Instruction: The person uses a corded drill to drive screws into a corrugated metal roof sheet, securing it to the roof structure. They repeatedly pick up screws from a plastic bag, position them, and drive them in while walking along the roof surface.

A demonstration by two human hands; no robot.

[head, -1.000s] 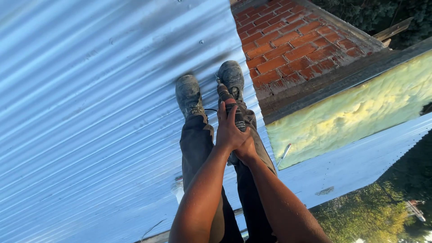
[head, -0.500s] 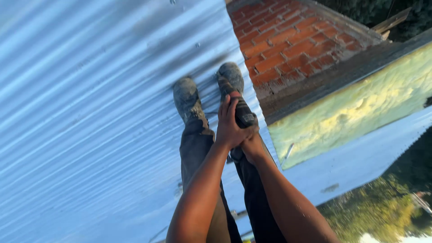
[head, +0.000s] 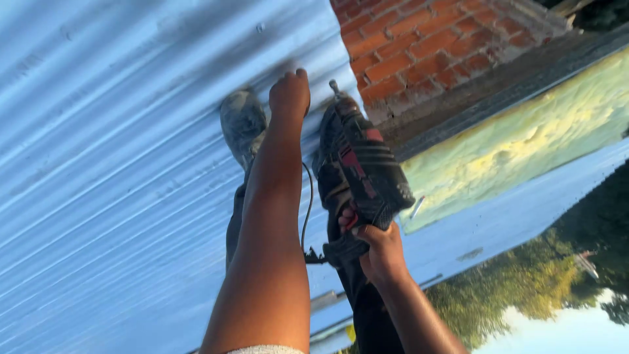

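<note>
Right hand (head: pixel 380 252), fingers wrapped around the rear handle of a black-and-red power drill (head: pixel 359 172), holds the tool with its tip aimed at the corrugated metal roof (head: pixel 118 164). A black cord (head: pixel 306 210) hangs from the handle end. Left hand (head: pixel 289 93), curled into a loose fist and holding nothing that shows, reaches to the sheet beside a dusty grey shoe (head: pixel 242 121). Just beyond the drill's tip, the sheet's edge meets a red brick wall (head: pixel 419 46).
</note>
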